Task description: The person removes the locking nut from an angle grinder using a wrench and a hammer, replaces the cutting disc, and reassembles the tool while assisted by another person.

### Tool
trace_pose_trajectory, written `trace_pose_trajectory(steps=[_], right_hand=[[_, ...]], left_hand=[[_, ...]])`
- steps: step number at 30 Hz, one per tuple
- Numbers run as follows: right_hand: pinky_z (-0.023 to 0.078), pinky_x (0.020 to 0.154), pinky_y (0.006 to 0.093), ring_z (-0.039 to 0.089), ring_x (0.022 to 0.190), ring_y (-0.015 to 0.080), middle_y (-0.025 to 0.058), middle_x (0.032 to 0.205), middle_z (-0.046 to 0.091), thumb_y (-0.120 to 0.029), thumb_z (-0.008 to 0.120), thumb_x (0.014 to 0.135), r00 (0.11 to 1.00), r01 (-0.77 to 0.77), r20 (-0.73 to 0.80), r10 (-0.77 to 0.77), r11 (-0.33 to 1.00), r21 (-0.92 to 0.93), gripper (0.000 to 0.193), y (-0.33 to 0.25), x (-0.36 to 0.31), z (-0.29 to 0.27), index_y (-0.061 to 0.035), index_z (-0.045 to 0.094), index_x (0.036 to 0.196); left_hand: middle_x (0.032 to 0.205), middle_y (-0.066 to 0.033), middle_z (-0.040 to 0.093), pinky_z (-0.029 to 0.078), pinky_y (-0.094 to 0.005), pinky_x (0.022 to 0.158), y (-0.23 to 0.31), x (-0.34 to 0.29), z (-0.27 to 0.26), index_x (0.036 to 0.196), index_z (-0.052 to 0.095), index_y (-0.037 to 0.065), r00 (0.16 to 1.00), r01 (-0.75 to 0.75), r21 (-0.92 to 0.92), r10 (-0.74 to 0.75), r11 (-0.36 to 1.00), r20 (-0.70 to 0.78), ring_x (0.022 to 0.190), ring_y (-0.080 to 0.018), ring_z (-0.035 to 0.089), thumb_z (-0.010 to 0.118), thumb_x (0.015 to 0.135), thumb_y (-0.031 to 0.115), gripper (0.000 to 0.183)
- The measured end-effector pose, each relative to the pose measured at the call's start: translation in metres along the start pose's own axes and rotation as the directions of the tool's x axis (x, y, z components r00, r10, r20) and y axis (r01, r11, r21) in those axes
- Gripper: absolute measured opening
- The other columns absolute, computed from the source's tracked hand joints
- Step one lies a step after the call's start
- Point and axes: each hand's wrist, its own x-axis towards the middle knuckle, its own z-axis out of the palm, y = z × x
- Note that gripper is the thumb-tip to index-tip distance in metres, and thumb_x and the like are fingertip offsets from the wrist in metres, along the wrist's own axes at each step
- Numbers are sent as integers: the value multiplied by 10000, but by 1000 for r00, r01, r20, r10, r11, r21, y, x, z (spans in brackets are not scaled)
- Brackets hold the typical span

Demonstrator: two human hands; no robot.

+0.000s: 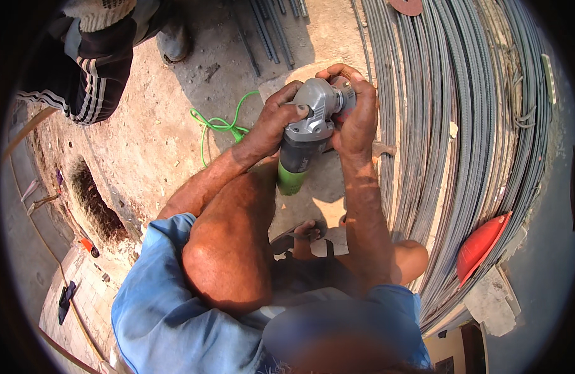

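Observation:
An angle grinder with a grey metal gear head and a black and green body is held up between my hands, in front of my knees. My left hand is closed around the gear head, its thumb pressed on the casing near the disc side. My right hand wraps around the spindle side, its fingers curled over a round reddish disc seen nearly edge-on. That hand hides part of the disc. The grinder's body slants down toward my legs.
Long steel reinforcing bars lie along the right. A red hard hat rests on them, and a loose reddish disc lies at their far end. A green cord loops on the ground. Another person's striped trouser leg stands far left.

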Motion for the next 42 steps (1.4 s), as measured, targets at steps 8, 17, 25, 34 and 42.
trace_pose_trajectory(steps=[8, 17, 25, 34, 42], right_hand=[[429, 1108, 416, 448, 1398, 307, 257, 1466, 469, -789, 410, 954, 994, -66, 64, 87, 959, -276, 1019, 18, -12, 2, 10, 298, 1578], [492, 1020, 429, 616, 1230, 377, 283, 1295, 602, -390, 856, 779, 976, 137, 217, -15, 817, -560, 987, 69, -61, 3, 38, 337, 1501], [473, 1043, 417, 603, 1230, 364, 283, 1329, 572, -308, 825, 816, 923, 145, 357, 141, 733, -665, 972, 55, -52, 2, 86, 278, 1517], [497, 993, 429, 608, 1206, 397, 267, 1264, 588, -406, 832, 824, 917, 143, 362, 166, 711, -689, 935, 50, -56, 11, 64, 348, 1471], [517, 956, 438, 636, 1148, 355, 238, 1258, 620, -595, 733, 882, 949, 251, 315, -8, 627, -738, 860, 65, -72, -40, 12, 485, 1439]], left_hand=[[1179, -186, 681, 589, -438, 912, -22, 13, -57, 1360, 554, 21, 986, 79, -521, 10, 850, 166, 999, -308, 697, 615, 860, 508, 701], [1237, -234, 664, 541, -519, 999, -11, 34, -77, 1393, 539, 19, 984, 111, -537, -17, 836, 176, 1113, -389, 666, 660, 777, 588, 847], [1223, -275, 652, 472, -568, 1102, 9, 7, -66, 1494, 408, 19, 985, 31, -343, 30, 939, 172, 1190, -444, 630, 688, 715, 732, 1092], [1006, -218, 662, 379, -576, 1169, 3, 0, -58, 1384, 484, 32, 983, 8, -539, 91, 842, 157, 930, -367, 655, 658, 666, 798, 1065], [988, -202, 655, 493, -495, 923, -25, -9, -57, 1326, 523, 51, 999, 42, -478, -24, 877, 43, 882, -346, 631, 691, 635, 755, 1001]])
